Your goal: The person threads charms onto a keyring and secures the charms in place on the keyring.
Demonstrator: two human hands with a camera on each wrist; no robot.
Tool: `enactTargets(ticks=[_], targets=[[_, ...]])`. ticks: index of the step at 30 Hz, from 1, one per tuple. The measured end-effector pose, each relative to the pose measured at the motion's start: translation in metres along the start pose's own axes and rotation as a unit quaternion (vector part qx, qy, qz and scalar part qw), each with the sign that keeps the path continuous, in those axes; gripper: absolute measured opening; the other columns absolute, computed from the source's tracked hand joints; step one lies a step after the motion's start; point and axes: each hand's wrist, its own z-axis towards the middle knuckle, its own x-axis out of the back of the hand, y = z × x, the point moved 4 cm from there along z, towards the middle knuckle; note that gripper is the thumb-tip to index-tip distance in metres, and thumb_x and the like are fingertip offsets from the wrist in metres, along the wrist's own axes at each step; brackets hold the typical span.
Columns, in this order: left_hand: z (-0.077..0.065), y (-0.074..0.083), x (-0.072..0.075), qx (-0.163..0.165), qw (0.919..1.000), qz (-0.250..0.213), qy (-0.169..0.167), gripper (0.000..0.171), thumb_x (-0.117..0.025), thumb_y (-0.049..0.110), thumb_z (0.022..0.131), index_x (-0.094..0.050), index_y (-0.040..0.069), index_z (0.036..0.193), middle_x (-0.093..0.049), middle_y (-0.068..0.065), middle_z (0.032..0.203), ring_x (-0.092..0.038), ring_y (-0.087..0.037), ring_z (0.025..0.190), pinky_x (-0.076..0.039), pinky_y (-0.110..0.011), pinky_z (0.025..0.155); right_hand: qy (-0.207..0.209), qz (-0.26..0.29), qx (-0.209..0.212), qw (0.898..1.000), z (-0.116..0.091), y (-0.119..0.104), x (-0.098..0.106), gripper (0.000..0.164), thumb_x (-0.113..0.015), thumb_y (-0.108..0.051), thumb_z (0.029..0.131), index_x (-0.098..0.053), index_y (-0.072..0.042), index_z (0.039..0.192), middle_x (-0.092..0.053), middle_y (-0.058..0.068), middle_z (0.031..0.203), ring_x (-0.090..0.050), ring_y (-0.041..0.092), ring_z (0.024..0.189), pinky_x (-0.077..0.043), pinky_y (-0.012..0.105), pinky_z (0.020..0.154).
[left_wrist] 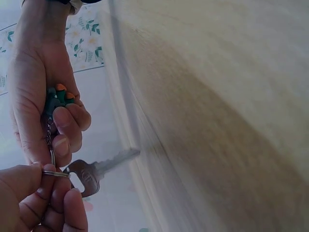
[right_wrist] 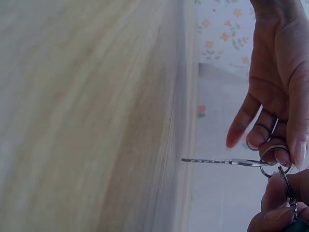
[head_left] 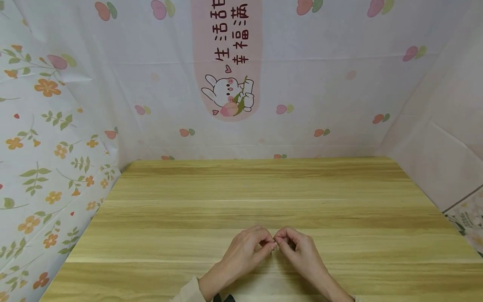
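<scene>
In the head view both hands meet fingertip to fingertip, low over the table. My left hand (head_left: 247, 249) pinches a metal key ring (left_wrist: 55, 173) between thumb and finger. A silver key (left_wrist: 91, 174) hangs on this ring, its toothed blade pointing away from the fingers. My right hand (head_left: 299, 249) holds a small keychain, its green and orange charm (left_wrist: 59, 99) tucked in the curled fingers. From the charm runs a short chain (left_wrist: 49, 133) to a metal end loop (right_wrist: 285, 181), which the right thumb and finger pinch right at the key ring.
The wood-grain table (head_left: 241, 188) spreads out beyond the hands. Printed cloth (head_left: 317, 84) hangs behind it, with a floral sheet (head_left: 37, 167) at the left side. A small black object (head_left: 224, 298) shows at the bottom edge, by the left sleeve (head_left: 190, 291).
</scene>
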Motion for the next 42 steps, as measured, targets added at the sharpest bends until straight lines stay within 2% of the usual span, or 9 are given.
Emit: enactTargets(ticks=[9,12,27,35,42], targets=[[-0.0003,-0.0008,-0.0006,0.052,0.9984,-0.017,-0.015,0.013,-0.065,0.024,0.089,-0.067,0.018,0.078,-0.062,0.011,0.081,-0.054,0.005,0.073,-0.042,-0.012,0.06,-0.007,-0.003,0.0,1.0,-0.0012,-0.0009,-0.0005,0.016,-0.064,0.001,0.086,-0.063,-0.015,0.08,-0.057,-0.007,0.065,-0.044,-0.004,0.059,-0.039,0.018,0.048],[-0.0001,-0.0006,-0.0005,0.055,0.9981,-0.02,-0.017,0.013,-0.065,0.024,0.089,-0.067,0.017,0.078,-0.061,0.011,0.08,-0.053,0.006,0.071,-0.042,-0.012,0.059,-0.008,-0.006,0.004,1.0,-0.0014,-0.0015,-0.0006,0.017,-0.063,0.001,0.085,-0.062,-0.015,0.08,-0.057,-0.007,0.064,-0.044,-0.004,0.059,-0.039,0.018,0.048],[-0.0001,0.0003,0.0004,0.016,0.9998,-0.005,-0.009,0.012,-0.064,0.022,0.089,-0.066,0.017,0.079,-0.062,0.01,0.083,-0.055,0.004,0.076,-0.042,-0.012,0.064,-0.01,0.0,-0.002,1.0,-0.0011,-0.001,-0.0009,0.015,-0.063,-0.002,0.087,-0.062,-0.015,0.081,-0.054,-0.009,0.064,-0.043,-0.004,0.059,-0.038,0.019,0.048],[-0.0007,0.0003,0.0005,0.008,0.9999,-0.007,-0.003,0.011,-0.065,0.021,0.089,-0.065,0.017,0.079,-0.063,0.01,0.083,-0.056,0.004,0.077,-0.043,-0.013,0.067,-0.026,0.041,-0.035,0.998,-0.0009,-0.0008,-0.0006,0.013,-0.06,-0.003,0.09,-0.061,-0.012,0.081,-0.053,-0.005,0.063,-0.044,-0.003,0.058,-0.038,0.019,0.047],[-0.0008,0.0016,0.0007,-0.004,1.0,-0.004,0.004,0.01,-0.066,0.021,0.088,-0.066,0.016,0.08,-0.064,0.009,0.083,-0.057,0.003,0.077,-0.044,-0.012,0.068,-0.028,0.049,-0.057,0.997,-0.0008,0.0018,-0.0004,0.011,-0.059,-0.005,0.091,-0.061,-0.011,0.081,-0.053,-0.003,0.063,-0.043,-0.002,0.057,-0.038,0.02,0.046]])
